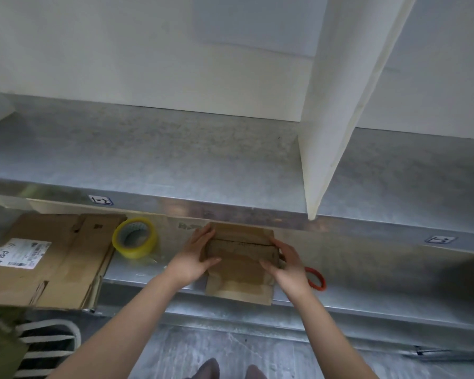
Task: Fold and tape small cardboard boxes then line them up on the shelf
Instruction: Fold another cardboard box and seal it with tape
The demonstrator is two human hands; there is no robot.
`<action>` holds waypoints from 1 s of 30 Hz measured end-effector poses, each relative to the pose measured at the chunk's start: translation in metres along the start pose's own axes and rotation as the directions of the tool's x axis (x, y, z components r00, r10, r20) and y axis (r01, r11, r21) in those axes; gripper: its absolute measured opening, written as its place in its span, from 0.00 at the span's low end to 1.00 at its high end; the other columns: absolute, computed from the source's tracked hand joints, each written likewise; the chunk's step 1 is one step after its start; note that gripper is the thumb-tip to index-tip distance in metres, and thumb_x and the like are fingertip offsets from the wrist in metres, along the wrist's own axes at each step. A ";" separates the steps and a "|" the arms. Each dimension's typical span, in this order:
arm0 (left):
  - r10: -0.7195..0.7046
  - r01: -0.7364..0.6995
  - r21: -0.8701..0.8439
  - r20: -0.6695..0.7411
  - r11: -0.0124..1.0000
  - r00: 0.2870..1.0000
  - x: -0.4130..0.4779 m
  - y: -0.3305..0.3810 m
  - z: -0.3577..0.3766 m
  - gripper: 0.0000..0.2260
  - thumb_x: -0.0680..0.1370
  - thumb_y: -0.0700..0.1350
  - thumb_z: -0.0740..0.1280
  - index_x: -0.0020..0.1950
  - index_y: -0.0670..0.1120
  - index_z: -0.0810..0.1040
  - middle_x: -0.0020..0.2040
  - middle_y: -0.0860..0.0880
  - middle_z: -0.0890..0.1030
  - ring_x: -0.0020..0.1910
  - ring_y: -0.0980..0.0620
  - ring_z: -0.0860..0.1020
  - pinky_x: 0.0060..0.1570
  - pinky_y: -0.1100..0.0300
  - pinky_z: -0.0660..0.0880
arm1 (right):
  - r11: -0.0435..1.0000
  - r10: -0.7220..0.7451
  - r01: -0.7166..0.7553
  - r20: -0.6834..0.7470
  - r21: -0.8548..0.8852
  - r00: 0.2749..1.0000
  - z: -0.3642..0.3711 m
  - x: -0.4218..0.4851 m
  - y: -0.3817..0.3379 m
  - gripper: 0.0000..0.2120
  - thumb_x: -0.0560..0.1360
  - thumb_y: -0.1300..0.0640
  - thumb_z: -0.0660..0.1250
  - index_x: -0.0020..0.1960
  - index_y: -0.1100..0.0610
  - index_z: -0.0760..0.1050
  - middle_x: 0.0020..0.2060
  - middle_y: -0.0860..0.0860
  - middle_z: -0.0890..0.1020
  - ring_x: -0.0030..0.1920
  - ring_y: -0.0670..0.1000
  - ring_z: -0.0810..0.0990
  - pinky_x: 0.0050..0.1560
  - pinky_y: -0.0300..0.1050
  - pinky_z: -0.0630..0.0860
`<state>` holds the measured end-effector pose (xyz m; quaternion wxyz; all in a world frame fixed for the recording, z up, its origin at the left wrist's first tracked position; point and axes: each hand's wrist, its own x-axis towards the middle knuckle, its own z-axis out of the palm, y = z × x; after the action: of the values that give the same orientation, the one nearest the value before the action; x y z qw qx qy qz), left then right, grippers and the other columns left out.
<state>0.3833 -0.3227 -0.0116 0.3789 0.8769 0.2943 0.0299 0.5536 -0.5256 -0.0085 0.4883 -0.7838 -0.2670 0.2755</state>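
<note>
While left hand (196, 255) and right hand (285, 262) grip it, the box (241, 254) seems half-folded.

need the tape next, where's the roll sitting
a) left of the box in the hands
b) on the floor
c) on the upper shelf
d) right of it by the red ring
a: the yellowish tape roll sits on the lower shelf left of the small cardboard box, between it and the flattened cardboard.
</note>
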 end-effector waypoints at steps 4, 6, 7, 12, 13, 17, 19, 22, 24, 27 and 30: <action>-0.026 0.020 0.172 0.036 0.985 0.999 0.001 0.010 -0.004 0.33 0.79 0.58 0.63 0.79 0.54 0.50 0.78 0.62 0.44 0.78 0.54 0.41 0.74 0.53 0.55 | 0.999 0.003 -0.002 0.031 -0.049 1.000 -0.003 0.001 -0.005 0.26 0.74 0.50 0.73 0.68 0.41 0.68 0.65 0.44 0.69 0.65 0.48 0.71 0.63 0.40 0.70; -0.014 0.010 0.222 0.020 0.975 1.000 -0.002 0.016 -0.010 0.33 0.79 0.60 0.62 0.80 0.54 0.50 0.79 0.61 0.45 0.78 0.53 0.41 0.76 0.52 0.53 | 0.991 -0.029 0.032 0.024 -0.132 0.999 -0.004 -0.003 -0.007 0.28 0.75 0.48 0.71 0.72 0.43 0.65 0.68 0.45 0.67 0.68 0.48 0.69 0.64 0.39 0.66; 0.008 -0.008 0.239 -0.002 0.971 1.000 -0.004 0.019 -0.014 0.33 0.79 0.60 0.61 0.79 0.55 0.50 0.79 0.61 0.46 0.78 0.53 0.42 0.76 0.52 0.52 | 0.983 -0.061 0.061 0.009 -0.176 0.998 -0.005 -0.005 -0.009 0.29 0.76 0.48 0.70 0.73 0.44 0.64 0.69 0.46 0.66 0.69 0.48 0.67 0.66 0.39 0.64; 0.130 -0.089 0.308 -0.116 0.947 0.985 -0.015 0.035 -0.029 0.32 0.79 0.58 0.62 0.79 0.53 0.52 0.79 0.56 0.52 0.78 0.54 0.46 0.76 0.54 0.52 | 0.879 -0.271 0.219 -0.066 -0.423 0.960 -0.012 -0.016 -0.026 0.31 0.77 0.45 0.67 0.76 0.48 0.61 0.73 0.48 0.64 0.74 0.49 0.59 0.69 0.39 0.60; 0.155 -0.107 0.325 -0.125 0.940 0.980 -0.018 0.037 -0.031 0.31 0.79 0.56 0.62 0.79 0.53 0.53 0.79 0.55 0.54 0.78 0.53 0.47 0.75 0.55 0.52 | 0.842 -0.318 0.249 -0.067 -0.479 0.946 -0.013 -0.018 -0.030 0.30 0.77 0.46 0.67 0.75 0.50 0.63 0.73 0.49 0.65 0.75 0.50 0.58 0.70 0.42 0.61; 0.219 -0.157 0.390 -0.119 0.907 0.968 -0.027 0.041 -0.033 0.30 0.80 0.56 0.62 0.79 0.53 0.55 0.79 0.56 0.54 0.78 0.53 0.47 0.75 0.55 0.52 | 0.697 -0.482 0.354 -0.043 -0.623 0.875 -0.012 -0.023 -0.051 0.23 0.77 0.49 0.68 0.70 0.54 0.72 0.67 0.53 0.74 0.71 0.57 0.66 0.69 0.51 0.69; 0.225 -0.158 0.415 -0.119 0.896 0.967 -0.033 0.039 -0.034 0.30 0.80 0.58 0.60 0.79 0.53 0.54 0.79 0.57 0.53 0.78 0.54 0.46 0.75 0.56 0.52 | 0.629 -0.536 0.397 -0.002 -0.668 0.844 -0.007 -0.027 -0.062 0.21 0.76 0.49 0.68 0.67 0.54 0.75 0.65 0.52 0.76 0.69 0.59 0.70 0.66 0.52 0.71; 0.235 -0.146 0.464 -0.139 0.874 0.962 -0.045 0.032 -0.041 0.30 0.79 0.64 0.53 0.79 0.52 0.56 0.79 0.55 0.56 0.78 0.52 0.50 0.75 0.57 0.52 | 0.528 -0.593 0.476 0.097 -0.703 0.800 0.010 -0.033 -0.078 0.20 0.76 0.47 0.66 0.67 0.51 0.75 0.64 0.49 0.76 0.68 0.57 0.71 0.66 0.51 0.72; 0.234 -0.125 0.493 -0.166 0.861 0.958 -0.056 0.023 -0.051 0.34 0.77 0.68 0.46 0.78 0.51 0.60 0.78 0.52 0.60 0.77 0.50 0.55 0.74 0.55 0.54 | 0.476 -0.623 0.542 0.170 -0.693 0.764 0.026 -0.037 -0.089 0.20 0.76 0.46 0.64 0.67 0.49 0.75 0.63 0.48 0.77 0.68 0.56 0.71 0.63 0.50 0.74; 0.211 -0.084 0.564 -0.163 0.821 0.964 -0.075 -0.008 -0.070 0.29 0.80 0.63 0.54 0.77 0.51 0.62 0.77 0.50 0.62 0.77 0.48 0.57 0.74 0.52 0.55 | 0.454 -0.634 0.641 0.281 -0.618 0.720 0.062 -0.043 -0.102 0.20 0.77 0.47 0.63 0.68 0.50 0.74 0.64 0.50 0.77 0.69 0.55 0.70 0.65 0.50 0.72; 0.174 -0.067 0.612 -0.117 0.788 0.978 -0.090 -0.044 -0.082 0.28 0.78 0.53 0.65 0.76 0.49 0.63 0.76 0.48 0.64 0.77 0.46 0.58 0.76 0.50 0.53 | 0.485 -0.573 0.668 0.371 -0.565 0.730 0.106 -0.049 -0.106 0.21 0.78 0.49 0.61 0.70 0.51 0.71 0.65 0.52 0.76 0.66 0.55 0.72 0.64 0.49 0.73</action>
<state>0.2644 -0.2944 0.0327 0.0501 0.9632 0.2623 0.0321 0.4297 -0.4531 0.0576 0.2218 -0.7329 -0.6430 0.0169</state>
